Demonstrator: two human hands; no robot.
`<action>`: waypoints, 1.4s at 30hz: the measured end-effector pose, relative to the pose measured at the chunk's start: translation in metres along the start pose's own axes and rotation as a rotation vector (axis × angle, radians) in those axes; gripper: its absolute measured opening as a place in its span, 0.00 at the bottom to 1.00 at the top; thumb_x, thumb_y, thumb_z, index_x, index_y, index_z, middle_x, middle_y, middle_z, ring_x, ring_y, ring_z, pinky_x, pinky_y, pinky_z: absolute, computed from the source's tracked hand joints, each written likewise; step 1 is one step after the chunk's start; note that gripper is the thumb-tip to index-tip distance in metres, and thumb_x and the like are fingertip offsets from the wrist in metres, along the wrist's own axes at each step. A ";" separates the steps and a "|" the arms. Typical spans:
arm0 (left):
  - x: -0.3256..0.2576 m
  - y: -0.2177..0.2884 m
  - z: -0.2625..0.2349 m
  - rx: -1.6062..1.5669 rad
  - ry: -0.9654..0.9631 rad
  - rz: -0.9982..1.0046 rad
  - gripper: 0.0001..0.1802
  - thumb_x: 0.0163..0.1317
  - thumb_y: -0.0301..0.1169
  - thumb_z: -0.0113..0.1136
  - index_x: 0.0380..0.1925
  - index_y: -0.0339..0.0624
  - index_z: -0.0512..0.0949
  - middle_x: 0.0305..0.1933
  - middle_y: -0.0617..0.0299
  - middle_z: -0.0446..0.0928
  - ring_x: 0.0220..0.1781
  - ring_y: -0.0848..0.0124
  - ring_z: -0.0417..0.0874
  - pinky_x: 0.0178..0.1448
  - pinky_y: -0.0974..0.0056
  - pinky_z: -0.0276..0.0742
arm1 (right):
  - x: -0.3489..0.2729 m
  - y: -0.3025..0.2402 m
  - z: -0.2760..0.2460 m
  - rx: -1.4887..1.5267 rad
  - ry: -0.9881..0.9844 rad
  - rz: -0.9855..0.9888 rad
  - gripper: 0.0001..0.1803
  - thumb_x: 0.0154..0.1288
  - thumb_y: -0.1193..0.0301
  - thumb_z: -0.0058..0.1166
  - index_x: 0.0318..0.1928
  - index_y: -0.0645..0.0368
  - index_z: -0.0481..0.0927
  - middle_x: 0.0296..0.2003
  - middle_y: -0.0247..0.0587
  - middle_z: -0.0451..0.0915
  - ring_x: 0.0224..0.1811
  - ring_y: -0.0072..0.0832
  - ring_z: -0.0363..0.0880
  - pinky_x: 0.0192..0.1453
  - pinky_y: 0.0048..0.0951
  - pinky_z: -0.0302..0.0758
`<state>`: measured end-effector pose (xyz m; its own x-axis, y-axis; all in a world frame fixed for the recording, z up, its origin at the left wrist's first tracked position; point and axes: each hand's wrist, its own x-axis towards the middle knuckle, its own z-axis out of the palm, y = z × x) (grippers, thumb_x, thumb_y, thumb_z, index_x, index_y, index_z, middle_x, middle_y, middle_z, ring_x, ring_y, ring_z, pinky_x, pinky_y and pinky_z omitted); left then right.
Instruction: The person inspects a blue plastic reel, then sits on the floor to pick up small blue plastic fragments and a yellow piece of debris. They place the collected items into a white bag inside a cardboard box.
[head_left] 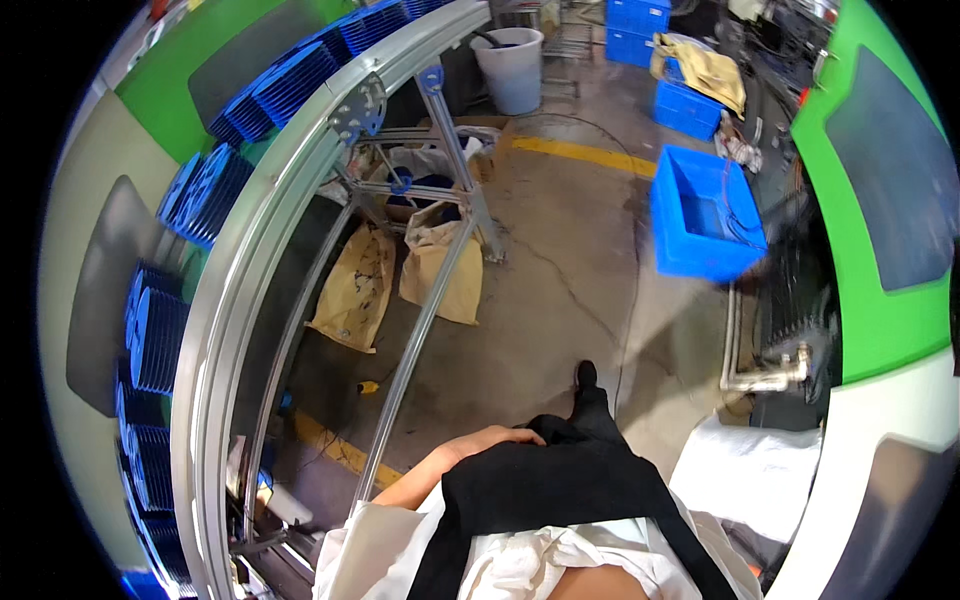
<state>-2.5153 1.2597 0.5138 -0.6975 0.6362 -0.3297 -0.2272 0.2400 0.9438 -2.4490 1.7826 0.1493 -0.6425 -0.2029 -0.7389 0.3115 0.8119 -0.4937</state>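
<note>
My left hand [510, 437] is low in the view, in front of my body, at the edge of the black apron [550, 485] I wear. Its fingers stretch to the right against the dark cloth, and the apron hides part of the hand. Nothing shows in its grasp. A white sleeve covers my upper left arm. My right hand is out of view. Below the apron, one black shoe [586, 375] points forward on the floor.
On the left runs a metal-framed conveyor [225, 270] with stacks of blue discs [160, 340] beyond it. Sacks [355, 290] lie beneath its frame. Ahead on the right are an open blue crate [685, 245] and a white bucket [512, 75]. Green-and-white machine panels [850, 330] flank the right side.
</note>
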 end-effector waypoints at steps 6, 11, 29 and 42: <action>0.065 0.025 -0.090 0.085 0.242 0.056 0.25 0.65 0.38 0.47 0.61 0.42 0.64 0.60 0.53 0.69 0.61 0.61 0.70 0.62 0.62 0.64 | 0.215 -0.130 -0.179 -0.523 -0.012 -0.726 0.09 0.61 0.64 0.47 0.35 0.54 0.76 0.26 0.41 0.78 0.31 0.38 0.76 0.35 0.38 0.74; 0.117 0.056 -0.150 0.048 0.351 -0.172 0.26 0.65 0.37 0.48 0.63 0.48 0.63 0.61 0.51 0.69 0.61 0.59 0.72 0.62 0.61 0.66 | 0.344 -0.314 -0.341 0.283 0.527 -0.566 0.10 0.61 0.72 0.54 0.42 0.59 0.76 0.28 0.32 0.76 0.25 0.21 0.71 0.30 0.25 0.71; 0.163 0.059 -0.389 0.297 0.955 -0.468 0.28 0.63 0.46 0.52 0.59 0.45 0.66 0.52 0.44 0.74 0.55 0.50 0.74 0.56 0.53 0.71 | 0.259 -1.053 -0.396 -0.159 -0.012 -1.541 0.21 0.58 0.72 0.54 0.54 0.59 0.74 0.54 0.44 0.74 0.57 0.38 0.72 0.62 0.34 0.68; 0.226 0.099 -0.406 -0.033 1.442 -0.349 0.26 0.65 0.43 0.51 0.59 0.40 0.66 0.53 0.45 0.74 0.54 0.49 0.75 0.55 0.57 0.71 | 0.268 -1.274 -0.423 -0.533 0.738 -2.211 0.24 0.62 0.55 0.53 0.59 0.43 0.72 0.59 0.34 0.72 0.68 0.38 0.58 0.68 0.58 0.48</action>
<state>-2.9711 1.1295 0.5422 -0.6579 -0.7116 -0.2465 -0.5218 0.1948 0.8305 -3.3144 0.9250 0.7745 0.2841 -0.5581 0.7797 -0.9573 -0.2103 0.1982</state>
